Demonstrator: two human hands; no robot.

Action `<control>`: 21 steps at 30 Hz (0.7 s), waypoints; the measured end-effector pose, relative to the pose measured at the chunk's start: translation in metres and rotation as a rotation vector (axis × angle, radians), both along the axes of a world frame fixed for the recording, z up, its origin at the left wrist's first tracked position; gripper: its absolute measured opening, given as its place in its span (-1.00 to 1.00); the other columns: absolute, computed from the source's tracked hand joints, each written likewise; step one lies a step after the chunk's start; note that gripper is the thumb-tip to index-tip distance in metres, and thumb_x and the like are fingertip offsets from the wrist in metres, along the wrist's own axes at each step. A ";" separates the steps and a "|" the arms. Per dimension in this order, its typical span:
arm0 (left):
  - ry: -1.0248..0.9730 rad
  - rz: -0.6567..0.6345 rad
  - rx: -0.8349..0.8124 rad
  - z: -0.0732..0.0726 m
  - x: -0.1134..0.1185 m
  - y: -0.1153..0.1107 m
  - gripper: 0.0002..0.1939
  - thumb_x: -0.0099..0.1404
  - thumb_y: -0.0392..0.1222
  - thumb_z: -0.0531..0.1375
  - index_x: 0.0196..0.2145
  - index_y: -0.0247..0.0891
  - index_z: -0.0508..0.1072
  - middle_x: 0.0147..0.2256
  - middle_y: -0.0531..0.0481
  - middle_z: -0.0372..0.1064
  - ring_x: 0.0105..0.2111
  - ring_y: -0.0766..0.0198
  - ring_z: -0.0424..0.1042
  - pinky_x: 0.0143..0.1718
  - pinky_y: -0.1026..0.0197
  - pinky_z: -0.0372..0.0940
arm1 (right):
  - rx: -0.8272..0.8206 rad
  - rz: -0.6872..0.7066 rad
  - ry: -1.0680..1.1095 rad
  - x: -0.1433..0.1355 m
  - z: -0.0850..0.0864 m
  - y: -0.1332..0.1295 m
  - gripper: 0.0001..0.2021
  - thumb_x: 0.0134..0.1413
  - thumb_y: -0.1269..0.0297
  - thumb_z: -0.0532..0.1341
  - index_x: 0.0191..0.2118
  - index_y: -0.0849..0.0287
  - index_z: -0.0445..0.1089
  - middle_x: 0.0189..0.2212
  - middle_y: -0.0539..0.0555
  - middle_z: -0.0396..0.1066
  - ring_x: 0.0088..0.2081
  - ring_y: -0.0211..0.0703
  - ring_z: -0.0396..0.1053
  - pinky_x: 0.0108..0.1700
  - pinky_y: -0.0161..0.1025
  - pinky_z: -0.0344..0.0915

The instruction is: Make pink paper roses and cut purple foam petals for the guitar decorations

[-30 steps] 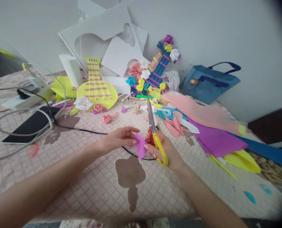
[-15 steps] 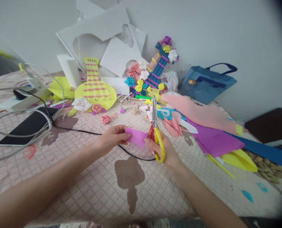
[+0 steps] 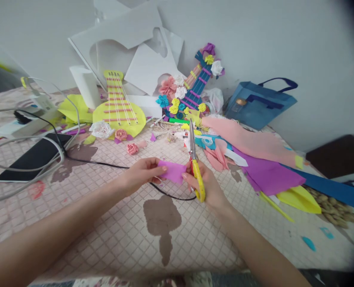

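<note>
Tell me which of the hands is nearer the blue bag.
Right. The right hand, with the scissors, is in front and left of the blue bag; the left hand is farther left.

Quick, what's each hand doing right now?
Left hand: closed, pinching one end of the purple paper.
Right hand: closed, holding the yellow-handled scissors and pinching the paper's other end.

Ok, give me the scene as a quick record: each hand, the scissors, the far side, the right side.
Left hand: pinches one end of a small purple paper
Right hand: pinches the other end, with scissors in its grip
Scissors: yellow-handled, pointing toward the far side
Far side: yellow guitar, flower-trimmed blue guitar
Right side: pink sheet, larger purple sheet, blue bag
</note>
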State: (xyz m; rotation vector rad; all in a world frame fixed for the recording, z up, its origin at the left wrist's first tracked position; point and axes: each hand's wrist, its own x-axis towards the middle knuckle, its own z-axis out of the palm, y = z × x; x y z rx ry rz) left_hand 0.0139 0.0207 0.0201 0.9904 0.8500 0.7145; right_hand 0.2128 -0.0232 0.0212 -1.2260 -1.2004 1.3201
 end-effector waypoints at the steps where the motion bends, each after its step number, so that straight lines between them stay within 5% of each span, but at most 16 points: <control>1: 0.024 -0.019 0.022 0.000 0.000 0.000 -0.67 0.02 -0.10 0.39 -0.37 -0.36 0.42 -0.45 0.06 0.37 -0.46 0.42 0.34 -0.41 0.35 0.28 | -0.006 -0.002 0.004 0.000 0.000 0.000 -0.68 -0.18 0.21 0.37 -0.34 0.12 0.23 -0.51 -0.15 0.22 -0.61 -0.42 0.16 -0.66 -0.44 0.16; 7: 0.020 0.006 0.096 -0.003 -0.002 0.001 -0.75 0.09 -0.12 0.34 -0.38 -0.34 0.42 -0.45 0.08 0.38 -0.45 0.43 0.33 -0.38 0.34 0.24 | -0.015 0.040 0.004 -0.001 -0.002 0.001 -0.67 -0.18 0.18 0.38 -0.33 0.12 0.23 -0.53 -0.16 0.24 -0.68 -0.44 0.13 -0.67 -0.41 0.18; 15: 0.098 -0.170 0.149 0.002 -0.004 -0.002 -0.77 0.11 -0.13 0.32 -0.35 -0.34 0.45 -0.41 0.00 0.43 -0.39 0.31 0.40 -0.31 0.24 0.27 | -0.059 0.094 0.034 -0.002 0.000 -0.001 -0.64 -0.25 0.22 0.42 -0.34 0.13 0.26 -0.51 -0.15 0.25 -0.65 -0.45 0.16 -0.67 -0.43 0.19; 21: -0.117 -0.075 0.019 -0.002 0.000 -0.003 -0.71 0.25 -0.02 0.20 -0.22 -0.33 0.46 -0.33 -0.03 0.42 -0.36 0.31 0.40 -0.30 0.23 0.30 | -0.081 0.098 0.054 -0.003 0.000 -0.002 -0.63 -0.26 0.27 0.43 -0.32 0.14 0.27 -0.49 -0.14 0.29 -0.62 -0.44 0.20 -0.65 -0.44 0.20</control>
